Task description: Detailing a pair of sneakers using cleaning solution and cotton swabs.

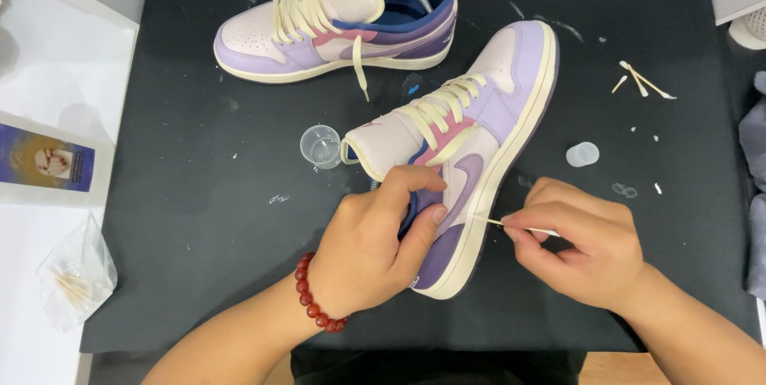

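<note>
The left hand grips the heel of the purple sneaker, whose long axis runs away up-right, while the right hand, just right of it, pinches a cotton swab touching its sole edge.

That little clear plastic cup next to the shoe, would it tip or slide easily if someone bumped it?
Probably yes. The clear cup looks thin-walled and nearly empty, so it is likely very light and would skid on the black mat. It stands upright and is short for its width, so tipping seems less likely than sliding. On its side, its round shape would probably roll.
</note>
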